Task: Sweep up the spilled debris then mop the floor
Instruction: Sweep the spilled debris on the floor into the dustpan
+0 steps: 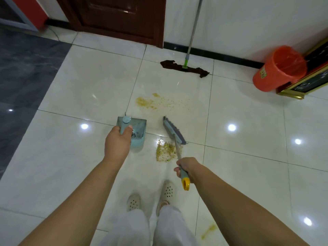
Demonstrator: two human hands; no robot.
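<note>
My left hand (117,142) grips the handle of a light blue dustpan (137,132) standing on the white tiled floor. My right hand (186,167) holds the grey, yellow-tipped handle of a blue broom, whose head (174,130) rests on the floor just right of the pan. A pile of yellowish-green debris (166,150) lies between the pan and the broom handle. A second, thinner scatter of tan debris (156,102) spreads farther ahead. A yellow smear (208,230) marks the floor by my right leg. A mop with a dark cloth head (185,68) leans against the far wall.
An orange bucket (278,70) lined with a bag stands at the right wall beside a gold-framed board (305,82). A dark wooden door (117,16) is straight ahead. Dark grey flooring (23,71) runs along the left. My feet in white perforated shoes (150,197) stand below the pile.
</note>
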